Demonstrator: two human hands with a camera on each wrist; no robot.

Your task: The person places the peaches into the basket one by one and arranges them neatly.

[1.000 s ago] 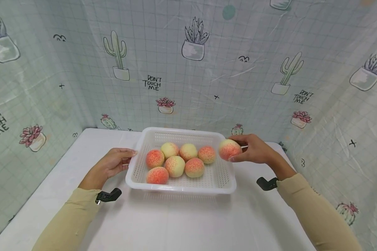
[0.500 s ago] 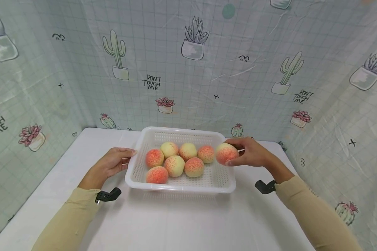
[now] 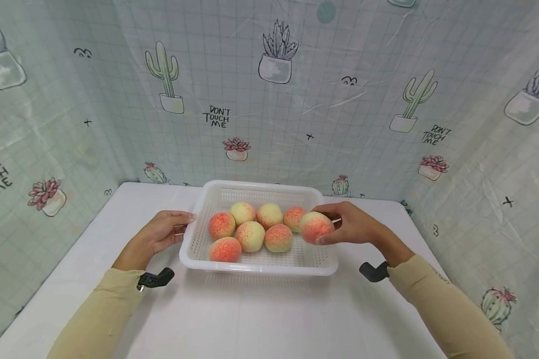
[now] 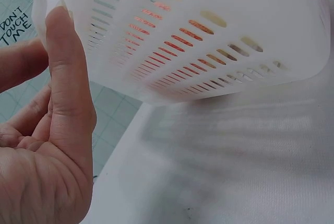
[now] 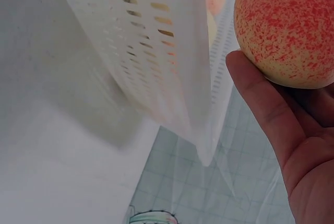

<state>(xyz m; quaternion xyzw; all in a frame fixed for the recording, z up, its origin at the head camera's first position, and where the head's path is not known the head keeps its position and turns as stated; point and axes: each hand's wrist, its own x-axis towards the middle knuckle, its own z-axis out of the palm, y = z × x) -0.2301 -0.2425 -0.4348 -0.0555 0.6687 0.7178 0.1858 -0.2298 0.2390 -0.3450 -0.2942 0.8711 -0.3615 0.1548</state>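
Note:
A white perforated plastic basket [image 3: 269, 269] holds several red-and-yellow peaches [image 3: 250, 236], grouped toward its left and middle. My right hand [image 3: 352, 224] grips another peach [image 3: 316, 228] over the basket's right end, thumb in front and fingers behind. In the right wrist view this peach [image 5: 287, 28] rests against the thumb, beside the basket's outer wall [image 5: 156, 51]. My left hand [image 3: 159, 234] pinches the basket's left rim between thumb and fingers. The left wrist view shows the thumb [image 4: 68, 72] up against the rim, with peaches showing through the slots.
The basket stands on a white table [image 3: 251, 314]. A curtain printed with cacti [image 3: 269, 114] hangs behind the table and along both sides. Each wrist carries a black strap-on mount [image 3: 157, 278] by the sleeve cuff.
The right hand has moved left and slightly down with its peach, from the basket's right rim to over its inside. The left hand and the basket stay in place.

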